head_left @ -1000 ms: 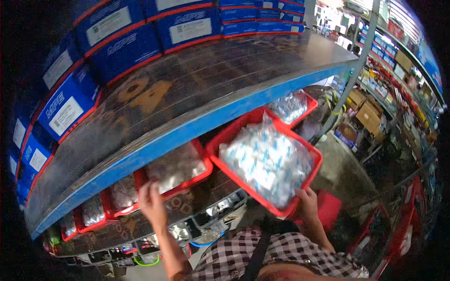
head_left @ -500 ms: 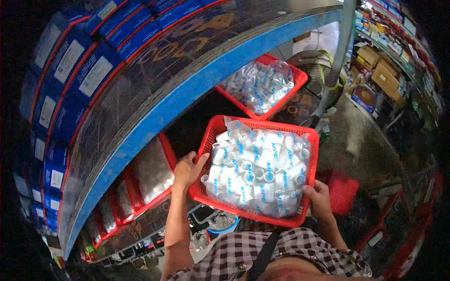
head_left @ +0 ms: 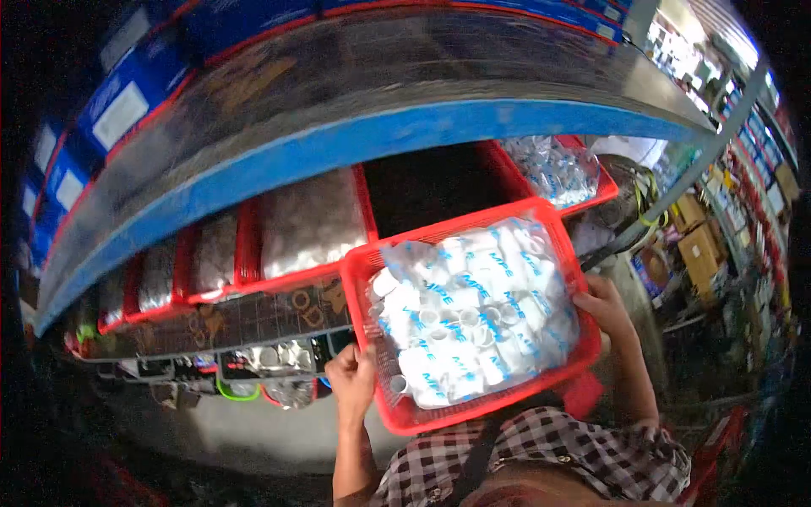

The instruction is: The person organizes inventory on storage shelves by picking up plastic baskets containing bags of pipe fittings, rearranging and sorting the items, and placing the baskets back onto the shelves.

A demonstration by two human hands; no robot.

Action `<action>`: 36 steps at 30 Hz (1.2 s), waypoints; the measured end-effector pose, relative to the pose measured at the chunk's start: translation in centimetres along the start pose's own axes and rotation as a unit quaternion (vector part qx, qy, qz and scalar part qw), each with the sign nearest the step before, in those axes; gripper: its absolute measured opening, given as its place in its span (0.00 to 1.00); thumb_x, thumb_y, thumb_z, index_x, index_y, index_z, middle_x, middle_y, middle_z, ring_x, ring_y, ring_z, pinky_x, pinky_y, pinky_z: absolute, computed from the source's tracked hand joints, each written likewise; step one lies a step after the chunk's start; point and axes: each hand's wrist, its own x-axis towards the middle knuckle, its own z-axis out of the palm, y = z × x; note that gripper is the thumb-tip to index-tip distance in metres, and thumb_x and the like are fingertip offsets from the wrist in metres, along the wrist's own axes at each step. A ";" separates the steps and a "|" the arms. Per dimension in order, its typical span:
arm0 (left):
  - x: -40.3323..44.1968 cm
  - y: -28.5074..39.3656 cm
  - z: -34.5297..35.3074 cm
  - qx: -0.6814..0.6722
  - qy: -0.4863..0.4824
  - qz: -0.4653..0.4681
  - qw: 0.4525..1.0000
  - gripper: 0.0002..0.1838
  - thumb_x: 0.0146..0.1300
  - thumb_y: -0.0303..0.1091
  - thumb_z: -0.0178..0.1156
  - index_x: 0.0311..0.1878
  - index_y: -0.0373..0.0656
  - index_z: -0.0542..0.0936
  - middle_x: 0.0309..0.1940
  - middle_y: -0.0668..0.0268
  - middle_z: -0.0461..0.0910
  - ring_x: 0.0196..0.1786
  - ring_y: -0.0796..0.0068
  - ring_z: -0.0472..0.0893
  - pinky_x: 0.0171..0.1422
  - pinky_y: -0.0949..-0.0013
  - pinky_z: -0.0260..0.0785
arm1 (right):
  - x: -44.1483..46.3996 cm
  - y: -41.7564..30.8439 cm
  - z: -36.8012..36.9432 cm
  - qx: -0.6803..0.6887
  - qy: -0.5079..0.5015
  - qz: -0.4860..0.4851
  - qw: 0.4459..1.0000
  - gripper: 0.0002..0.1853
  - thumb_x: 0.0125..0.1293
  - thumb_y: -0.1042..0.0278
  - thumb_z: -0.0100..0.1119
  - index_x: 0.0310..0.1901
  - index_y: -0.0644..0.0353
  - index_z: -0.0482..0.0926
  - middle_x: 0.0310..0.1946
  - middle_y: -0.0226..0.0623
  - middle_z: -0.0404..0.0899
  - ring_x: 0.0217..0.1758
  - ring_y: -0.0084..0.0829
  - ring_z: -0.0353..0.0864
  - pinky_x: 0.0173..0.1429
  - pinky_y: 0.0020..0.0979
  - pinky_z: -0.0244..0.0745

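Both of my hands hold a red plastic basket in front of my body. My left hand is closed on its left rim, thumb on top. On the opposite side my right hand grips the right rim; some of its fingers are hidden beneath. Inside the basket lies a clear plastic bag with blue MPE lettering, full of short white pipe fittings. One loose white fitting sits at the basket's left edge.
Beyond the basket is a rack with a blue shelf beam. Under it stand red baskets of bagged white parts and another basket with a printed bag. Blue boxes line the upper shelf. A grey post rises at right.
My view has swung, bringing the lower shelf baskets further into sight. The held basket has tilted and sits closer to the shelf row, with both hands still on it.
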 end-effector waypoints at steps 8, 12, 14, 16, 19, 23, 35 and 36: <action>-7.5 -2.9 0.8 -0.160 0.033 -0.067 0.984 0.16 0.67 0.35 0.51 0.22 0.41 0.72 0.17 0.76 0.67 0.22 0.86 0.65 0.28 0.77 0.57 | 10.9 -1.3 2.6 -0.445 -0.042 -0.245 0.860 0.11 0.55 0.61 0.56 0.27 0.61 0.74 0.19 0.47 0.70 0.28 0.50 0.75 0.31 0.49 0.66; -9.0 -3.4 1.1 -0.115 -0.207 -0.037 0.971 0.15 0.68 0.34 0.50 0.31 0.35 0.81 0.29 0.65 0.81 0.31 0.82 0.76 0.36 0.74 0.68 | 19.6 -2.1 6.1 -0.487 -0.047 -0.218 0.845 0.11 0.54 0.61 0.55 0.35 0.57 0.79 0.26 0.45 0.77 0.33 0.50 0.77 0.40 0.45 0.73; -9.4 0.3 5.1 -0.090 -0.284 -0.104 0.949 0.15 0.68 0.37 0.51 0.38 0.34 0.81 0.33 0.65 0.82 0.36 0.81 0.78 0.43 0.74 0.69 | 23.9 -0.2 7.8 -0.424 0.049 -0.423 0.799 0.16 0.53 0.63 0.55 0.43 0.57 0.79 0.37 0.48 0.78 0.44 0.48 0.76 0.50 0.44 0.71; -10.0 1.8 10.3 -0.161 -0.245 -0.248 0.923 0.16 0.68 0.38 0.52 0.41 0.33 0.81 0.36 0.66 0.82 0.41 0.81 0.77 0.48 0.74 0.68 | 24.0 -2.3 8.8 -0.428 0.031 -0.393 0.813 0.18 0.52 0.64 0.54 0.46 0.56 0.78 0.45 0.49 0.75 0.53 0.47 0.71 0.55 0.43 0.68; -8.7 -4.3 15.8 -0.151 -0.222 -0.178 0.947 0.17 0.67 0.41 0.53 0.44 0.37 0.82 0.39 0.71 0.81 0.43 0.83 0.75 0.51 0.73 0.66 | 18.8 -4.2 6.2 -0.265 0.044 -0.442 0.856 0.16 0.55 0.63 0.54 0.45 0.56 0.79 0.43 0.47 0.76 0.51 0.45 0.73 0.53 0.48 0.67; -2.5 -4.7 18.9 -0.127 -0.179 -0.111 0.969 0.17 0.67 0.43 0.52 0.44 0.36 0.78 0.40 0.59 0.81 0.45 0.71 0.78 0.55 0.63 0.68 | 14.4 -0.2 -3.7 -0.316 0.177 -0.382 0.850 0.13 0.54 0.61 0.59 0.40 0.56 0.80 0.34 0.37 0.77 0.43 0.37 0.74 0.52 0.37 0.61; 9.2 -0.5 23.3 -0.296 -0.071 -0.065 0.950 0.21 0.68 0.52 0.48 0.43 0.42 0.74 0.39 0.65 0.78 0.45 0.71 0.78 0.44 0.72 0.68 | 14.8 7.0 -7.4 -0.310 0.318 -0.348 0.826 0.13 0.54 0.57 0.61 0.31 0.59 0.78 0.34 0.37 0.73 0.48 0.38 0.70 0.58 0.42 0.55; 8.3 -1.1 22.8 -0.277 -0.075 -0.086 0.954 0.20 0.68 0.52 0.47 0.44 0.42 0.73 0.39 0.65 0.77 0.45 0.70 0.78 0.45 0.71 0.68 | 15.0 7.1 -7.4 -0.301 0.308 -0.342 0.835 0.13 0.54 0.58 0.61 0.28 0.60 0.78 0.31 0.36 0.74 0.45 0.37 0.70 0.56 0.42 0.56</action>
